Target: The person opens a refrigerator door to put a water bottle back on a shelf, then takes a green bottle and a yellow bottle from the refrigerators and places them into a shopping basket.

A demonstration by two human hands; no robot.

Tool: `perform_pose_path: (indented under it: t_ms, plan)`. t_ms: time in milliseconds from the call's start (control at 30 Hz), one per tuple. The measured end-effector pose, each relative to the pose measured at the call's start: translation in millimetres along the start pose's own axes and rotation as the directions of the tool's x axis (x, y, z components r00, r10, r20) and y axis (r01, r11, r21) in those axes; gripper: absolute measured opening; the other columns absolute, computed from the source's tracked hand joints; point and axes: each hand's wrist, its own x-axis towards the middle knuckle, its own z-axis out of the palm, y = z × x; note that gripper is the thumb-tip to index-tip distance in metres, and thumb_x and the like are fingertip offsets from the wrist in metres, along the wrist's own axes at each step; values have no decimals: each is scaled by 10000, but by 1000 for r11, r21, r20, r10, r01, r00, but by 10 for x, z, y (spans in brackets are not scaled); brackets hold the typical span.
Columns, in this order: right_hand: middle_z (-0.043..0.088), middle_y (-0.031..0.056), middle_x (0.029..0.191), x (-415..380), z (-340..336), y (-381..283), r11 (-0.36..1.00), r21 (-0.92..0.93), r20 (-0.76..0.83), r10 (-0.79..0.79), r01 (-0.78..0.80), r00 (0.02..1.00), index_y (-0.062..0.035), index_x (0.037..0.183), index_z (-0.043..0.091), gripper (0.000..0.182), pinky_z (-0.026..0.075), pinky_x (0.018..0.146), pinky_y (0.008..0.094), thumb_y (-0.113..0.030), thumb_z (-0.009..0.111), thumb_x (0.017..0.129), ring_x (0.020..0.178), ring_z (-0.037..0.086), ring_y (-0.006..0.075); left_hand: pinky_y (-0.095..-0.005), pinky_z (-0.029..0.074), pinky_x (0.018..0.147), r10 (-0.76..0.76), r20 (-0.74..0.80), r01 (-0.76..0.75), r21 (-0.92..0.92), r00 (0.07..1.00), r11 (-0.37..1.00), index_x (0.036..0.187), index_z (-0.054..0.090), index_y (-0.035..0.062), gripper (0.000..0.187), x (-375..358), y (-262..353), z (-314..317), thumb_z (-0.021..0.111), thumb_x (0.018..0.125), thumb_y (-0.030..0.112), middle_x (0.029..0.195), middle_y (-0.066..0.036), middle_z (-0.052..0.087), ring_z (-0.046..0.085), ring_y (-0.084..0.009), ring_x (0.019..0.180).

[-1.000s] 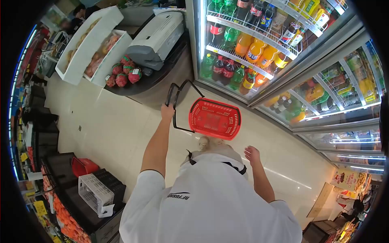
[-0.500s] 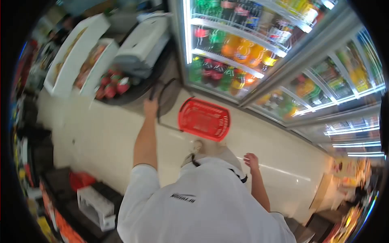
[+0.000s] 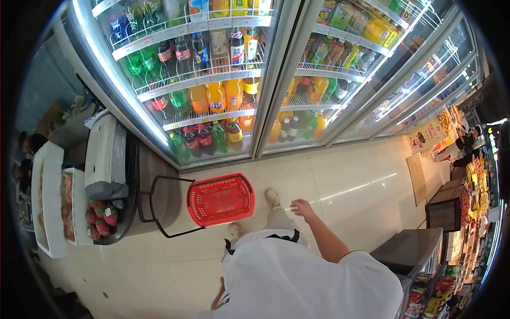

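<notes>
A red shopping basket lies beside my feet, its black handle swung out to the left against the dark counter base. My right hand hangs in the air to the right of the basket, clear of it, with its fingers loosely apart and nothing in them. Of my left arm only a sliver shows beside my white shirt; the left hand itself is out of sight.
Glass-door drink coolers with bottles on shelves run along the front. At left, a counter carries a grey machine, white trays and red-wrapped items. A dark cabinet stands at right.
My left hand has let go of the basket handle and dropped out of view. The view has turned to the right, showing more of the coolers. My right hand stays free.
</notes>
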Motion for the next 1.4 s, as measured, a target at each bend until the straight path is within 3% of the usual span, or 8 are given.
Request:
perform_pose_path:
  t_ms: [233,433,533,667,833,867,1033,1400]
  plan:
    - [628,1,917,656,65,-2774,780,65,-90,-617,623,782,-83,1051,633,273,477,695,293,-327,577,944,831,577,113,-401,490,805,-7,-40,10,61,999,998,1181,516,15,401,-328,270,248,526,930,328,1015,-138,611,596,-240,862]
    - [665,117,897,307,187,-5218,46,-234,-341,-939,971,-38,-8,993,618,393,491,775,366,-384,653,884,856,641,242,-381,534,685,170,-120,-129,292,978,948,1031,636,8,354,522,424,-64,544,908,327,827,-101,681,644,-180,679]
    - [656,144,769,-21,235,-5422,279,-416,-404,-909,866,99,-17,881,618,450,494,712,415,-466,647,869,769,651,321,-325,525,626,-49,-414,-157,-448,909,880,951,633,-13,221,521,983,-510,584,891,194,826,-115,652,618,-165,690]
    - [631,203,733,129,284,-5353,265,-561,-345,-936,785,69,-9,813,612,554,469,668,459,-560,591,872,735,629,392,-325,499,590,-11,-604,-417,-563,797,713,909,636,-6,201,511,1270,-637,616,872,191,719,-82,625,602,-160,652]
    - [619,176,686,113,197,-5298,153,-537,-350,-935,829,-55,5,771,575,574,453,636,450,-558,587,885,676,608,379,-413,504,640,64,-414,-129,-130,908,983,883,648,-42,287,188,705,-392,610,879,243,729,-160,659,642,-261,698]
    - [606,162,670,119,186,-5247,173,-530,-348,-937,830,-26,4,786,588,551,449,622,429,-538,601,887,649,598,346,-451,502,653,225,-469,-350,-198,854,915,840,665,-38,332,280,291,-155,600,882,284,758,-193,678,656,-333,709]
    - [546,112,614,-303,110,-4688,274,-487,-377,-922,830,83,3,804,601,474,420,572,360,-460,637,898,562,518,232,-464,506,661,-41,-214,63,100,976,993,805,665,-25,330,-533,58,21,554,886,276,781,-202,677,658,-359,735]
    - [546,91,631,-1118,-627,-3374,327,-540,-489,-872,776,28,14,824,619,344,386,573,347,-315,645,924,577,451,204,-481,522,766,297,-106,-240,369,949,898,803,685,-3,351,1183,1106,-699,490,871,281,871,-253,668,657,-417,867]
